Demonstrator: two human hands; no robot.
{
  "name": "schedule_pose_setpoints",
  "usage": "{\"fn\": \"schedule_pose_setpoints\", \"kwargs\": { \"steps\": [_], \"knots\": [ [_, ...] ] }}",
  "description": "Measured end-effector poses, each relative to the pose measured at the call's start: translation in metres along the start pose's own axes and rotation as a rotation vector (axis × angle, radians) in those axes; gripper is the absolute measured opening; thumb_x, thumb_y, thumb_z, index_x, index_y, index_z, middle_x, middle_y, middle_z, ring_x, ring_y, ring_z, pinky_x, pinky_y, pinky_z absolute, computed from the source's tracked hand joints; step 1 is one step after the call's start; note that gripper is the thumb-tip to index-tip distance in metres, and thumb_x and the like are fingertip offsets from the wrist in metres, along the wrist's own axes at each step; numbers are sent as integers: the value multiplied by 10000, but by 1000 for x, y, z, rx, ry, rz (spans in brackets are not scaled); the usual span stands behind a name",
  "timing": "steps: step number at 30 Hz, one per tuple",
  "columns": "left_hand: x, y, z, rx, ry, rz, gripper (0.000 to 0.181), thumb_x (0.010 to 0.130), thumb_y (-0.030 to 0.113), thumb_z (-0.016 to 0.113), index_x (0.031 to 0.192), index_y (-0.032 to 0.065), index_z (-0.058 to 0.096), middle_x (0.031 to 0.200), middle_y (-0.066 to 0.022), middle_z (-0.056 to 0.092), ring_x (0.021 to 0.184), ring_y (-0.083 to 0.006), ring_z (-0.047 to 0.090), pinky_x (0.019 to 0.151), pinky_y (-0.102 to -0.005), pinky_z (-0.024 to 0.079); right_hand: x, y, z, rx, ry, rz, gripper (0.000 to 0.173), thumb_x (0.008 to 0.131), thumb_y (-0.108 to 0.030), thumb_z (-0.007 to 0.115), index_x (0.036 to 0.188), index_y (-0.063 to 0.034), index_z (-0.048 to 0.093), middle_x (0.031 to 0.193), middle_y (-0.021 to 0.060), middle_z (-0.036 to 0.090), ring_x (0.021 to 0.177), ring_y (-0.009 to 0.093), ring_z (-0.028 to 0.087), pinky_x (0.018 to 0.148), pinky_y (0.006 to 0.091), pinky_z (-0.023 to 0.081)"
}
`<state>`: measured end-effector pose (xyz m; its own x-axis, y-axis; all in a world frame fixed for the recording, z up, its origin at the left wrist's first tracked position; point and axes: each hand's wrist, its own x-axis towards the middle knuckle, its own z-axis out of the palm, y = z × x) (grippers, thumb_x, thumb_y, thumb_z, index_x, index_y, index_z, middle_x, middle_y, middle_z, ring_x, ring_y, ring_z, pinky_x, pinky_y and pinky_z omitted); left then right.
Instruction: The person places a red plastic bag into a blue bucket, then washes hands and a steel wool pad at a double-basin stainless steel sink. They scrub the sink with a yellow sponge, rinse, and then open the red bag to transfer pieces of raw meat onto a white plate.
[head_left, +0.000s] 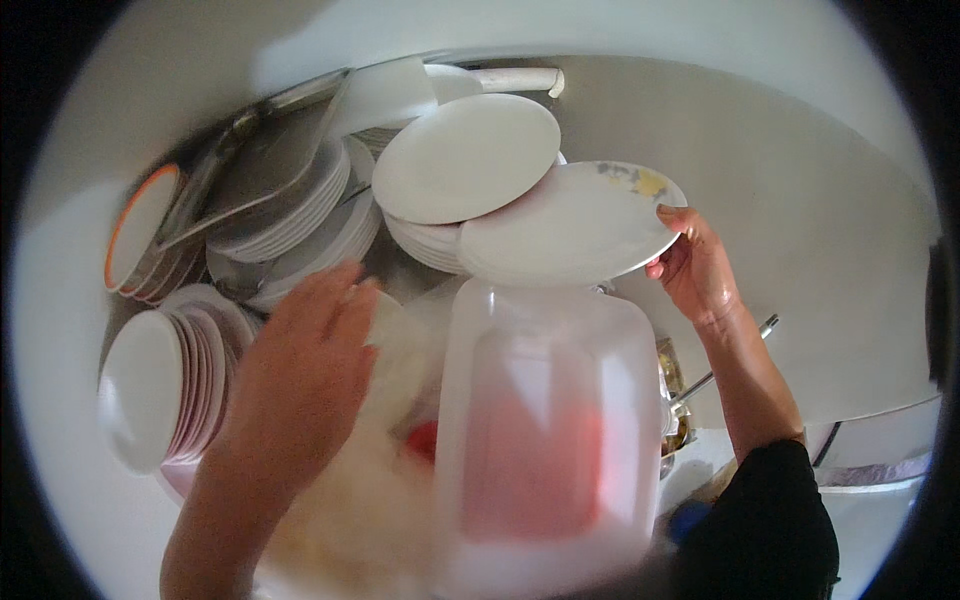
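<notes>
My right hand (694, 262) grips the right rim of a white oval plate with yellow and grey flowers (570, 225), thumb on top. That plate's left end lies beside a plain white plate (466, 159) on top of a stack of plates (427, 244). My left hand (307, 375) is blurred, above a pale, hazy area at the lower middle; its fingers point up and away, and no object shows in it. A translucent plastic container (547, 435) stands below the oval plate, with something red seen in or through it. A red thing (422, 441) is partly hidden at the container's left side.
At left stand a stack of white plates on edge (142, 390) and orange-rimmed dishes (142, 225). Behind are more stacked plates (300, 210) under a clear lid or tray (270, 142). A metal rod (694, 390) and small items lie right of the container.
</notes>
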<state>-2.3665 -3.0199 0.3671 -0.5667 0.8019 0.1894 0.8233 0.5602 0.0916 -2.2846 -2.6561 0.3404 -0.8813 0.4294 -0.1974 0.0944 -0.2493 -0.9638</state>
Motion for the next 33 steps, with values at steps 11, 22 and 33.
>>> {"fn": "schedule_pose_setpoints", "kwargs": {
  "steps": [11, 22, 33],
  "knots": [
    [123, -39, 106, 41, -125, 118, 537, 815, 47, 617, 1317, -5, 433, 1338, -225, 465, 1231, -379, 458, 1017, -415, 416, 0, 17, -5, 113, -14, 25, 496, 818, -255, 584, 1127, 123, 496, 928, 156, 613, 753, 206, 639, 743, 338, 549],
    [138, -41, 100, 6, -161, 90, 445, 814, 24, 580, 1253, 67, 518, 1206, -186, 572, 1165, -351, 514, 1090, -510, 288, -50, 25, -56, 195, 337, -47, 582, 725, -263, 608, 1182, 75, 481, 1040, 216, 540, 1038, 300, 532, 938, 456, 435],
    [133, -3, 91, -124, -228, 96, 431, 801, 12, 599, 1226, 45, 535, 1195, -161, 577, 1157, -347, 499, 1030, -449, 373, -86, 37, -104, 232, 522, -97, 357, 716, -314, 580, 912, -17, 595, 890, 121, 544, 810, 234, 600, 732, 397, 534]
  ]
}}
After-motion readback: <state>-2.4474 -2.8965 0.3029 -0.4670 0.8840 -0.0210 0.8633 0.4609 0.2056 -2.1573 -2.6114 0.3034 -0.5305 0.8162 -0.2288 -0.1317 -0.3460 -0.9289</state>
